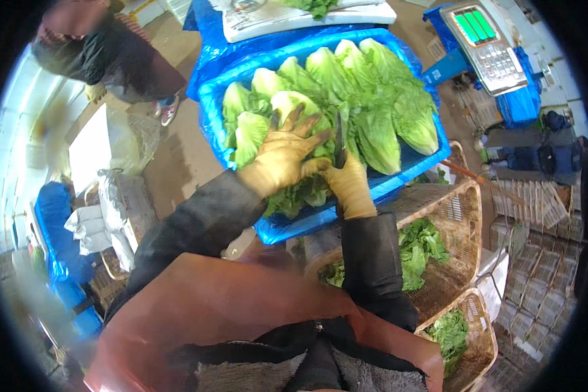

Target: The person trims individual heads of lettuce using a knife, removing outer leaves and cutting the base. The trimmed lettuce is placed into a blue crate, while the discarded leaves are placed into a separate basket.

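Several heads of romaine-type lettuce (323, 73) lie in a tray lined with blue plastic (397, 183). My left hand (284, 152), in a yellowish glove with darkened fingers, rests spread on a pale lettuce head (289, 100) at the tray's left. Beside it, my right hand (350, 183), gloved alike, is closed around a dark knife-like tool (340, 137) that points away from me among the leaves. The thumb side of my left hand is close to my right hand; whether they touch is unclear. More leaves (294, 196) lie below my left wrist.
Plastic baskets (465, 235) with loose leaves (421, 250) stand at the lower right. A digital scale display (490, 49) is at the upper right, a white foam board (313, 24) beyond the tray. Another person (112, 59) stands at the upper left, near a white box (90, 149).
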Motion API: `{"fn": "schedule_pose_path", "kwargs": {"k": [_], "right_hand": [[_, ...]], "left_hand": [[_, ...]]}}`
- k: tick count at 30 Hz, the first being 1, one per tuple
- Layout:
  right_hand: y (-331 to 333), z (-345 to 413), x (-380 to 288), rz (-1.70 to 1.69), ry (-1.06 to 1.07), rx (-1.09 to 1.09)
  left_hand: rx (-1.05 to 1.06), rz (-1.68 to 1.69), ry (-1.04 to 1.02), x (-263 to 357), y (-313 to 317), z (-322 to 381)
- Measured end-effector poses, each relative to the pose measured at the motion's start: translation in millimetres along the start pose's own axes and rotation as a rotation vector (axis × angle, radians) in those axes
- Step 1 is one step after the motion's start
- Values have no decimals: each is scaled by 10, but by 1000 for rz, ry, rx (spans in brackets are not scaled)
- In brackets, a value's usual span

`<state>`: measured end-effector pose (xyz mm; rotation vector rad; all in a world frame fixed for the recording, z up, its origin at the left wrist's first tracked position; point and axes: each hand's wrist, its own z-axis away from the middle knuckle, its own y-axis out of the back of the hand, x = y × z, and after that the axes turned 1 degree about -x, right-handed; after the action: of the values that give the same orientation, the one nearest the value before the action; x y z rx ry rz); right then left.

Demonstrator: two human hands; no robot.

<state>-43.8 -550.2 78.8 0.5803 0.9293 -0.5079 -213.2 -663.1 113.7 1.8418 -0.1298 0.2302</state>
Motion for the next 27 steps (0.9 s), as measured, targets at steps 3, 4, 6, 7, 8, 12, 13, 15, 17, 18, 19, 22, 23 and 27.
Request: {"fn": "schedule_pose_path", "kwargs": {"k": [3,4,6,7,8,12,13,15,17,18,19,22,23,27], "right_hand": [[104,700,-57,-239,-147,61],[110,1033,-39,-396,-225,94],[86,1661,97,-594,-259,115],[206,2052,246,-763,-319,-88],[163,2341,414,-768,-387,-108],[374,3450,1229,-1007,-274,110],[505,3691,1427,-996,-311,267],[783,4322,1743,-891,-176,772],[1112,5090,2042,-318,-234,1257],[1262,5599,2176,-157,-438,1403],[1371,6050,2325,73,-546,1506],[1595,6846,2791,70,-628,1750],[1647,6909,2934,29,-517,1738],[1852,6709,3147,-261,-614,1504]], "left_hand": [[-230,-89,86,-40,-219,-222],[-249,-129,93,-11,-249,-207],[-192,-42,94,23,-213,-169],[-260,-93,137,81,-196,-169],[-278,-46,165,163,-108,-152],[-62,-83,-97,1160,40,-86],[-275,201,-79,1576,-14,-21],[-355,631,-473,2564,-271,120],[-451,751,-800,3626,-578,313],[-509,804,-908,4135,-726,400],[-576,873,-938,4646,-860,540],[-702,979,-1083,6056,-1341,872],[-797,662,-1046,6462,-1476,1028],[-1368,1039,-621,7157,-1780,1340]]}}
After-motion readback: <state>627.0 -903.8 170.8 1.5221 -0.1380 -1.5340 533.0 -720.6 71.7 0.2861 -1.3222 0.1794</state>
